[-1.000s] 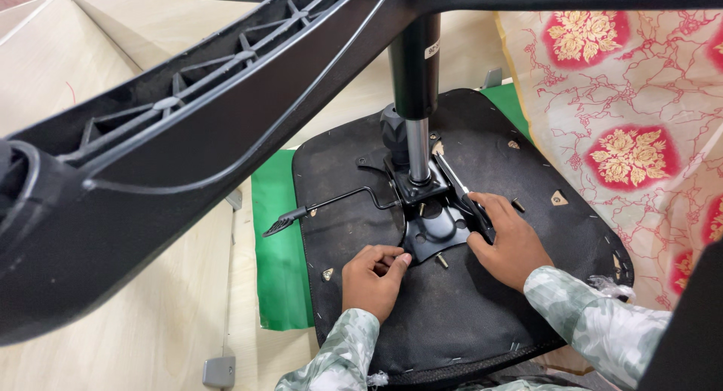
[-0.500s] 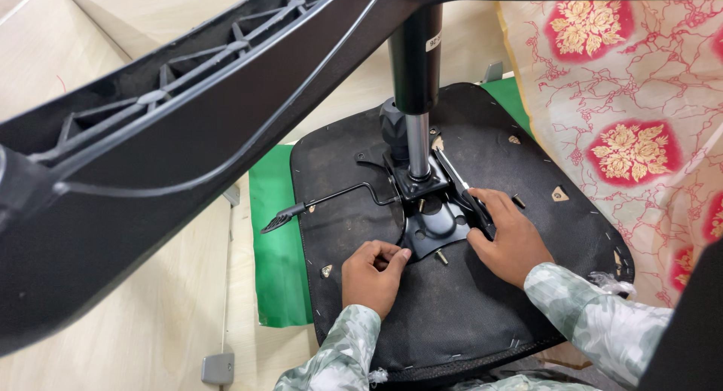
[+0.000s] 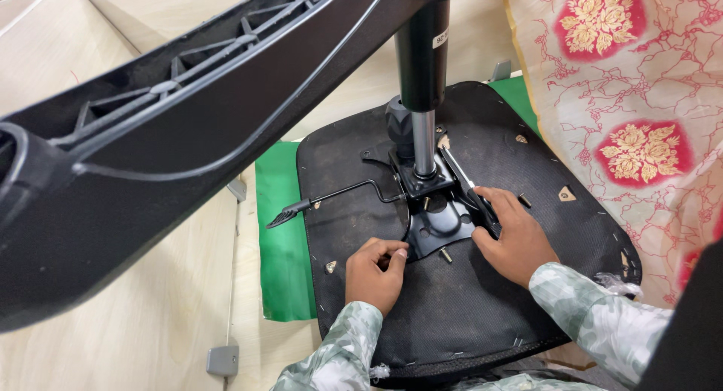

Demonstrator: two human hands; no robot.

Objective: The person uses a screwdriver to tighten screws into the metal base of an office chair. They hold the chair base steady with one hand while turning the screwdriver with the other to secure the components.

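An upturned black office chair seat (image 3: 482, 316) lies underside up on a green sheet (image 3: 282, 233), seen from above. At the seat's centre sits a black metal tilt mechanism plate (image 3: 437, 218), the landmark here. A gas lift column (image 3: 423, 97) rises straight up from the plate, and a black chair base leg (image 3: 166, 150) crosses the upper left of the view. A thin lever with a paddle handle (image 3: 290, 214) extends left of the plate. The left hand (image 3: 374, 274) rests just below and left of the plate, its grip curled together at the plate's lower edge; what it pinches cannot be told. The right hand (image 3: 516, 237) lies on the plate's right side, fingers pressed flat along its edge, clamped on nothing. A small bolt (image 3: 446, 254) lies just below the plate, between both hands. Right of the seat hangs floral cloth (image 3: 640, 112).
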